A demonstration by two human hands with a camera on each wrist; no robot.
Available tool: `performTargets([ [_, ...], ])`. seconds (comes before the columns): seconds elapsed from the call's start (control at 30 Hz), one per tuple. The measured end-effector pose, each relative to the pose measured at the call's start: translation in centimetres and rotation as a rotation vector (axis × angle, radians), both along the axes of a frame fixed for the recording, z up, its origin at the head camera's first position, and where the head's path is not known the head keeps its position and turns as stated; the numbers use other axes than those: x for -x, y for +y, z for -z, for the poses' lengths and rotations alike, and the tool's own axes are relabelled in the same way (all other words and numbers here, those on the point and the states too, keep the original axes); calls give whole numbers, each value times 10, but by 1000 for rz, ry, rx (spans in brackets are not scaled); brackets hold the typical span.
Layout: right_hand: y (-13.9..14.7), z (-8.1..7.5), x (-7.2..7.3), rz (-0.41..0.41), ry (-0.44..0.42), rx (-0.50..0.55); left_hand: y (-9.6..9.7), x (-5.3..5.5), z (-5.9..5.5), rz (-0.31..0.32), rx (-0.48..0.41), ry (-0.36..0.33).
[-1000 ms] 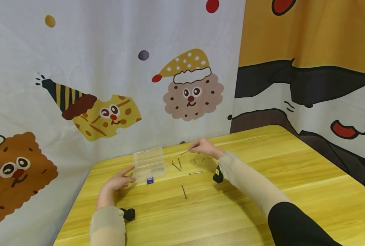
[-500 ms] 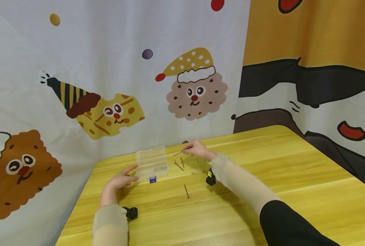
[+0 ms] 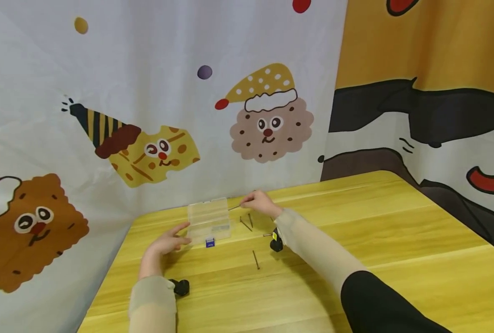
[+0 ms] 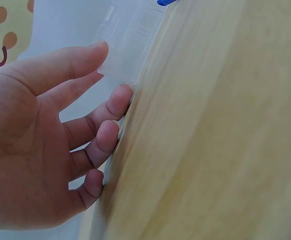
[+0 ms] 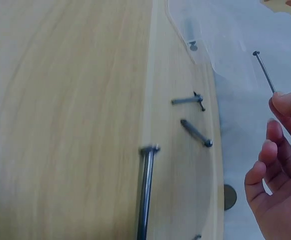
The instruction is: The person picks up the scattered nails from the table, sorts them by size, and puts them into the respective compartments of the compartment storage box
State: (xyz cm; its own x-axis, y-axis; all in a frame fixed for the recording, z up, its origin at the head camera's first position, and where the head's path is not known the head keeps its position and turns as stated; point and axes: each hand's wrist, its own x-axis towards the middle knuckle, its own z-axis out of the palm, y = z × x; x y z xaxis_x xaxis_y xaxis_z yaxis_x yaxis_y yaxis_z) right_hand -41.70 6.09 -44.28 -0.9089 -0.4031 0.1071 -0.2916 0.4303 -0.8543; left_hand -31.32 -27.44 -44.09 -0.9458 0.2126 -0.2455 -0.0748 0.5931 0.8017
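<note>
In the head view my right hand [image 3: 260,202] pinches a thin metal nail [image 3: 234,207] between thumb and finger. Its head end points left, beside the raised lid of a clear plastic box [image 3: 207,210]. The right wrist view shows that nail [image 5: 265,72] held in the air, its other end hidden by the fingertips. At the box's left end is my left hand [image 3: 165,241], thumb and fingers spread. Its thumb tip overlaps the clear box [image 4: 130,42] in the left wrist view. The box lies open, with something small and grey inside, too faint to make out.
Loose nails [image 3: 246,225] lie right of the box. Another nail [image 3: 256,260] lies nearer on the wooden table [image 3: 230,300], and one [image 3: 267,235] is partly behind the right wrist camera [image 3: 276,241]. A blue label [image 3: 210,242] marks the box's front. A patterned curtain [image 3: 168,69] hangs behind.
My right hand has moved left with the nail, bringing its head up to the box's lid. My left hand has stayed at the box's left end. The head view has shifted slightly.
</note>
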Motion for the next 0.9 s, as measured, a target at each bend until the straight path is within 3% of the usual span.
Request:
performTargets([
  [0.47, -31, 0, -9, -23, 51, -7, 2, -1, 1, -37, 6, -10],
  [0.9, -54, 10, -11, -66, 104, -62, 2, -1, 0, -42, 12, -23],
])
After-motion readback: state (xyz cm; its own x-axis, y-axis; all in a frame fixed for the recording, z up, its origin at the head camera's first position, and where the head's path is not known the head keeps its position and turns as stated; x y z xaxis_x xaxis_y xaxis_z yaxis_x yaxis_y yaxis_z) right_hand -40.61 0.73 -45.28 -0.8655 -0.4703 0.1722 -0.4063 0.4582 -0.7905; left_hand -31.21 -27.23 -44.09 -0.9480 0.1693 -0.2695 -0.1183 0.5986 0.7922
